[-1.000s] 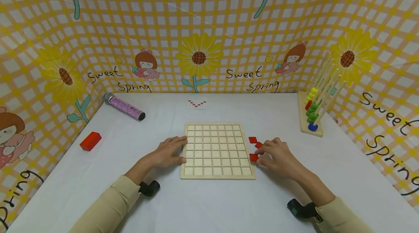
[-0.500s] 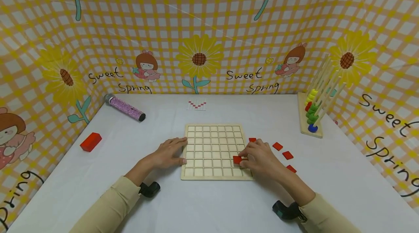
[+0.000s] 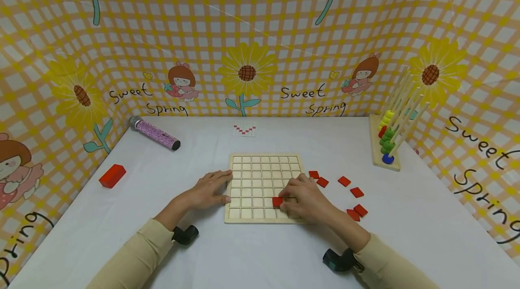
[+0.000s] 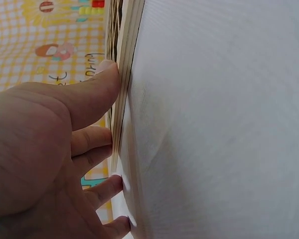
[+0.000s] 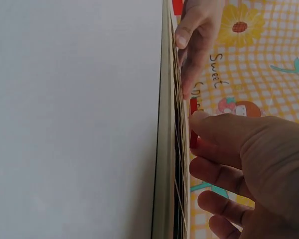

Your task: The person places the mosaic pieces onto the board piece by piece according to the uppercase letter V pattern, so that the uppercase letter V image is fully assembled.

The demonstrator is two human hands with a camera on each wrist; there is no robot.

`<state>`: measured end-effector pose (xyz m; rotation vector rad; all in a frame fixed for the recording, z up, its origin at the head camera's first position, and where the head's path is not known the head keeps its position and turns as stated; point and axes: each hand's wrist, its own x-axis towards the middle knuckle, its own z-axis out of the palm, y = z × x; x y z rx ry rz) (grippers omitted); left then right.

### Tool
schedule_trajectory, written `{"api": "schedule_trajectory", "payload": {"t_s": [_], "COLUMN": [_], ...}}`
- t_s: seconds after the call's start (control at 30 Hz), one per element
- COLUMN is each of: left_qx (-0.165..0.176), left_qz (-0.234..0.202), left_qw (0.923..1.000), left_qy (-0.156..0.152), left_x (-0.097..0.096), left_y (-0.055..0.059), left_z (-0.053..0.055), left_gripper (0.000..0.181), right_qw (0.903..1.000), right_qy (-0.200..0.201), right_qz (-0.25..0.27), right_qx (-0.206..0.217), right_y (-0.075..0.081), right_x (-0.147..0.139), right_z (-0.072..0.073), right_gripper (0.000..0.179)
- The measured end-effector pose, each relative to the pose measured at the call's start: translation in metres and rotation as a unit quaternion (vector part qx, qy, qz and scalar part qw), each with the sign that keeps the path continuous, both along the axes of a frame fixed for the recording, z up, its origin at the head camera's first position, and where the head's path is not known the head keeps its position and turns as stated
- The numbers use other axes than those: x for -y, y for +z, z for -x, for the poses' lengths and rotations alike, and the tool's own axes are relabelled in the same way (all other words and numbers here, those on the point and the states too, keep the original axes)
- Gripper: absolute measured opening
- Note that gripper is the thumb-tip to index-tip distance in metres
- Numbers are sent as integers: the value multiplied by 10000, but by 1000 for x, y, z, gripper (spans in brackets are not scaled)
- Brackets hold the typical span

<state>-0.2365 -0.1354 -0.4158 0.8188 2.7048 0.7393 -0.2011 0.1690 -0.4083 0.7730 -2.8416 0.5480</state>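
A wooden grid board (image 3: 246, 212) lies flat in the middle of the table, its visible squares bare. My right hand (image 3: 305, 201) pinches a red square tile (image 3: 277, 202) between thumb and fingers, over the lower right part of the board. In the right wrist view the tile (image 5: 193, 124) stands edge-on to the camera, slightly off the board's surface. My left hand (image 3: 206, 189) rests against the board's left edge, fingers extended. The left wrist view shows its thumb (image 4: 97, 94) touching the board's side. More red tiles (image 3: 344, 181) lie loose to the board's right.
A small card with a red V pattern (image 3: 244, 130) lies behind the board. At the back left is a glittery microphone (image 3: 156, 133), with a red block (image 3: 112, 175) nearer on the left. A wooden peg stand with coloured beads (image 3: 386, 162) stands at the back right.
My right hand has picked up a red tile beside the board and carried it left over the grid. The left hand has stayed at the board's edge.
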Motion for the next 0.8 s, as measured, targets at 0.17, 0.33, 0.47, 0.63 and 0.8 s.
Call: {"api": "schedule_trajectory", "payload": {"t_s": [0.17, 0.33, 0.47, 0.63, 0.8], "left_qx": [-21, -9, 2, 5, 21], "left_qz": [-23, -1, 2, 13, 23], "left_qw": [10000, 10000, 10000, 10000, 10000], "left_qy": [-15, 10, 16, 44, 69], "left_x": [0, 0, 0, 0, 0], "left_y": [0, -1, -2, -1, 0], "left_z": [-1, 0, 0, 0, -1], "left_gripper": [68, 68, 68, 68, 68], "right_qw": [10000, 9999, 9998, 9996, 9993], "right_qy": [-33, -42, 0, 52, 87], "right_qz": [-74, -142, -181, -254, -287], "right_qx": [9, 18, -77, -141, -237], "right_y": [-1, -1, -1, -2, -3], "right_x": [8, 14, 17, 19, 20], "right_z": [0, 1, 1, 2, 3], "right_gripper": [13, 15, 17, 18, 18]}}
